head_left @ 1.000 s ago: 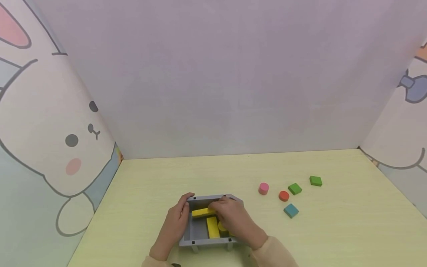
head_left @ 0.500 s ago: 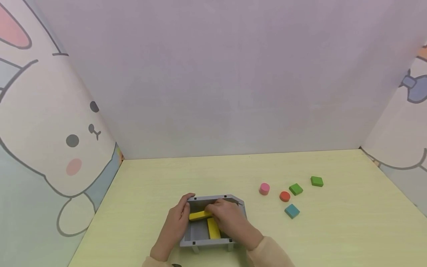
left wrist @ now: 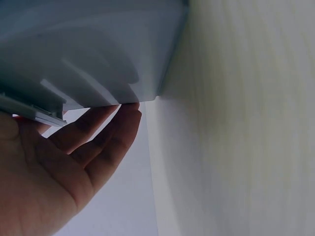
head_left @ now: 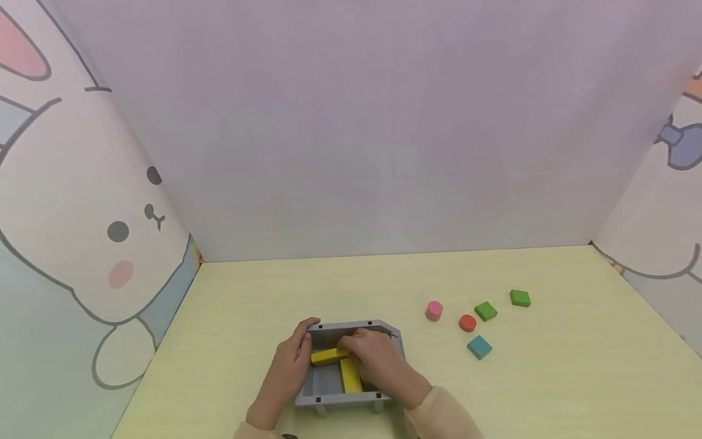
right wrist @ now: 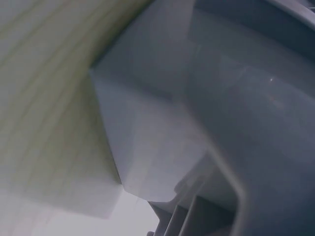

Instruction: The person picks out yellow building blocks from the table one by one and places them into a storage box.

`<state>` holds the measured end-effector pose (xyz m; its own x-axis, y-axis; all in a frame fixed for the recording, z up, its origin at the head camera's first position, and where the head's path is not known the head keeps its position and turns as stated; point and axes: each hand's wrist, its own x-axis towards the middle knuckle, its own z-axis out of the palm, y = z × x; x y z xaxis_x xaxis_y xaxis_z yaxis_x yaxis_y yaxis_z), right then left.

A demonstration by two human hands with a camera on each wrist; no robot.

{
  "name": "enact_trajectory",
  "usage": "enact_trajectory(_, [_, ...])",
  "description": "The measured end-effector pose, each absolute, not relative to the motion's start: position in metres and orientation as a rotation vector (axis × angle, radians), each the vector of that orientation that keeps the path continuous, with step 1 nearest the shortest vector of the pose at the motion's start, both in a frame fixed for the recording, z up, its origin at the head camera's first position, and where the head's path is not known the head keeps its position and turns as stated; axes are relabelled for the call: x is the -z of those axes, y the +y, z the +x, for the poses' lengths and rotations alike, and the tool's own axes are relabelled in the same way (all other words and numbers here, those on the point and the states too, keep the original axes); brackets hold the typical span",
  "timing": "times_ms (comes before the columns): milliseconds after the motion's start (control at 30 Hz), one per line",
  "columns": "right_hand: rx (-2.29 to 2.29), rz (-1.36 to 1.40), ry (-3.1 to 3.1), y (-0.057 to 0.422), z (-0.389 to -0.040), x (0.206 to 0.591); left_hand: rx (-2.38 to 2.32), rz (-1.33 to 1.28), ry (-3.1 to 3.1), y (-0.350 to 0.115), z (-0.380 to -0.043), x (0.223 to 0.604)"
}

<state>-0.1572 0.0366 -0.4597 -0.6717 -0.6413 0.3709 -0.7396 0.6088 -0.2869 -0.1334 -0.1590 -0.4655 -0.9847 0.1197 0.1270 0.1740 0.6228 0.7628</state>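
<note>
A grey plastic storage bin (head_left: pixel 328 381) stands near the front of the table. My left hand (head_left: pixel 290 364) grips its left side at the rim. In the left wrist view the fingers (left wrist: pixel 112 140) of that hand reach along the outer wall. Inside the bin, my right hand (head_left: pixel 378 360) pinches one end of a long yellow block (head_left: pixel 327 356) lying crosswise at the back. A second yellow block (head_left: pixel 351 375) sits in front of it, partly under the right hand. The right wrist view shows only the bin's grey wall (right wrist: pixel 152 142), with the hand out of sight.
To the right of the bin lie a pink cylinder (head_left: pixel 434 311), a red disc (head_left: pixel 468 323), a teal block (head_left: pixel 479 347) and two green blocks, one nearer (head_left: pixel 485 311) and one farther (head_left: pixel 520 298). Pale walls (head_left: pixel 395 183) with cartoon panels enclose the table (head_left: pixel 548 378).
My right hand has shifted slightly left within the bin, pushing the long yellow block towards the left wall. It now covers the yellow round piece seen earlier. The left hand stays put.
</note>
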Motion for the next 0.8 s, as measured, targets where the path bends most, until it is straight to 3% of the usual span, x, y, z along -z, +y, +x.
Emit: enact_trajectory(800, [-0.638, 1.138, -2.599, 0.0382, -0.1565, 0.4603, 1.340, -0.248, -2.767, -0.1596, -0.1332, 0.4671])
